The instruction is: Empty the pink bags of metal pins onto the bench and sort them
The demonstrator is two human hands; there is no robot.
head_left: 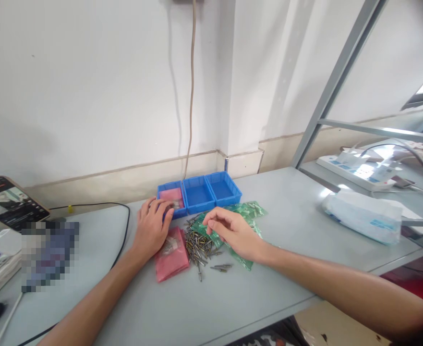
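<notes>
Left hand [152,228] spread at bin rim [181,212], right hand [235,233] curled, contents unclear, room rightward

The blind rivets [199,247] are silver-grey and brassy yellow; behind them, plain blue bins [199,206]; left of them, a pinkish-red plastic bag [175,270]; right, green plastic bags [251,209]; beneath, a pale grey tabletop [153,312].

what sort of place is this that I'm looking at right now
Probably a workshop or small factory bench: a loose pile of rivet-like metal pins and three small blue bins in a row, all on a long grey tabletop against a plain wall.
</notes>
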